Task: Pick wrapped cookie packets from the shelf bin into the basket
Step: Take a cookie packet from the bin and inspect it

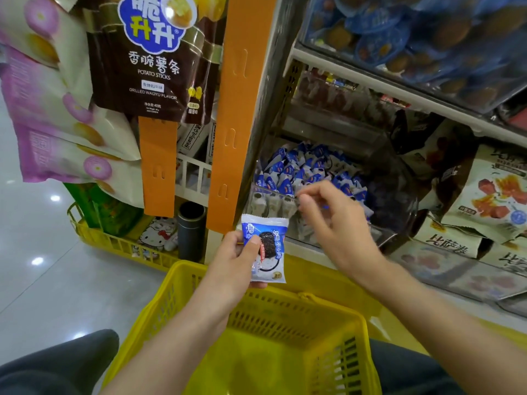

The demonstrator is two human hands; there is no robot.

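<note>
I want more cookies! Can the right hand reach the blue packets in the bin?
Probably yes: the right hand is at the bin's front rim, the blue packets lie uncovered just behind it, nothing between.

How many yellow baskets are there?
2. The near basket is at the bottom middle, closest to the camera. The floor basket stands to the left, under the hanging snack bags, with goods in it. Others may be hidden out of view.

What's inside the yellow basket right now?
Only bare yellow floor shows inside the basket; no packet visible. The left forearm covers part of it. The left hand grips one cookie packet near the far rim.
</note>
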